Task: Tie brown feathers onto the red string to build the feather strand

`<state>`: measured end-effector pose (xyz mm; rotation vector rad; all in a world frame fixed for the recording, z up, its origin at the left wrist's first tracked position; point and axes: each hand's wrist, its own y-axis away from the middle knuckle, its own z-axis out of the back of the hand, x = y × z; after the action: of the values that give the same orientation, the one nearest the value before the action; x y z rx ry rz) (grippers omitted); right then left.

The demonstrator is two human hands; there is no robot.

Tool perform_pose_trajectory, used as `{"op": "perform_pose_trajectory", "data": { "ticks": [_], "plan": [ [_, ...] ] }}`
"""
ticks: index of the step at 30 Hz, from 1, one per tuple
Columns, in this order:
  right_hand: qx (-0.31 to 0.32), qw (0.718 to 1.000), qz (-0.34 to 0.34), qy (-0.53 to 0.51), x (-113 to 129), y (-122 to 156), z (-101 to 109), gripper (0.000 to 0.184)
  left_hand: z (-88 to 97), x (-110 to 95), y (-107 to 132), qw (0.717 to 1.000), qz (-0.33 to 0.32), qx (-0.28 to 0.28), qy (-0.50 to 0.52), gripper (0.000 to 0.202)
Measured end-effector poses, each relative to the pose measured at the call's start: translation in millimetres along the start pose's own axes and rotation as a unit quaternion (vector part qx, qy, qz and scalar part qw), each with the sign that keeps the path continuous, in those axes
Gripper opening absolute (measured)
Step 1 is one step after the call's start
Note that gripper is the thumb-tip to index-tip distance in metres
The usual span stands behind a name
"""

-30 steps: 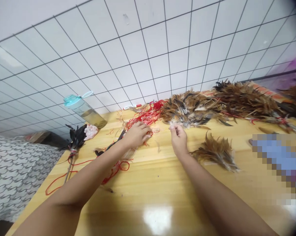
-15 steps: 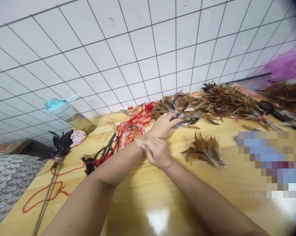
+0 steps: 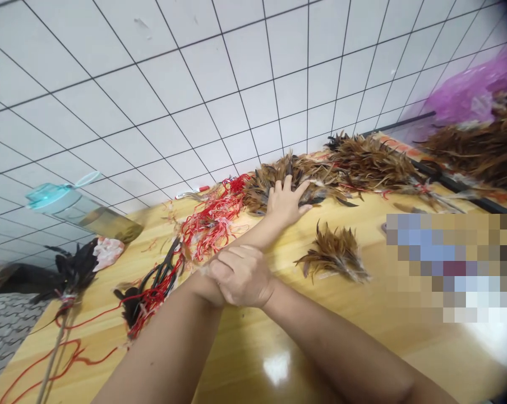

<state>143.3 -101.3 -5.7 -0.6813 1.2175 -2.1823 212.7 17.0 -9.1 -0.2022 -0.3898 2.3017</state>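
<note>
My left hand [image 3: 286, 203] reaches to the pile of brown feathers [image 3: 262, 188] near the wall, its fingers spread over the pile's front edge. My right hand [image 3: 240, 275] is a closed fist against my left forearm. A pale, blurred wisp shows by its fingers, but what they hold is hidden. On the table in front of the pile lies a small fanned bunch of brown feathers [image 3: 335, 252], apart from both hands. A heap of red strings [image 3: 220, 219] lies left of my left hand.
Black scissors [image 3: 163, 272] lie among red strings at left. Beyond them are a stick with black feathers [image 3: 70, 269] and a tilted-looking bottle [image 3: 93, 216]. Further feather bundles [image 3: 371, 160] and a pink plastic bag [image 3: 468, 98] are at right. A pixelated patch hides part of the table.
My left hand has gone further forward onto the feather pile, its fingers spreading. My right hand has shifted from the left wrist back along the forearm. The view has turned slightly right.
</note>
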Motion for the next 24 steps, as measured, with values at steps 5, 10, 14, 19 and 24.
{"op": "perform_pose_trajectory", "data": {
  "ticks": [5, 10, 14, 19, 24],
  "plan": [
    [0.026, 0.998, -0.053, -0.002, -3, 0, 0, 0.017, -8.2, 12, -1, 0.999, 0.032, 0.015, -0.032, 0.032],
    [0.038, 0.998, -0.029, -0.03, 3, 1, -3, 0.021, -5.3, 18, 19, 0.999, 0.034, 0.0, -0.041, 0.025],
    [0.029, 0.997, -0.007, -0.072, 9, 0, -3, 0.021, 4.8, 17, 31, 0.999, 0.037, 0.003, -0.029, 0.03],
    [0.009, 0.985, -0.052, -0.165, 16, -15, 10, 0.023, 41.1, 27, 43, 0.998, -0.033, 0.019, 0.043, 0.056],
    [-0.079, 0.916, -0.261, -0.295, 3, -27, 16, 0.024, 75.9, 65, 76, 0.996, -0.017, -0.046, 0.076, 0.04]
  ]
}}
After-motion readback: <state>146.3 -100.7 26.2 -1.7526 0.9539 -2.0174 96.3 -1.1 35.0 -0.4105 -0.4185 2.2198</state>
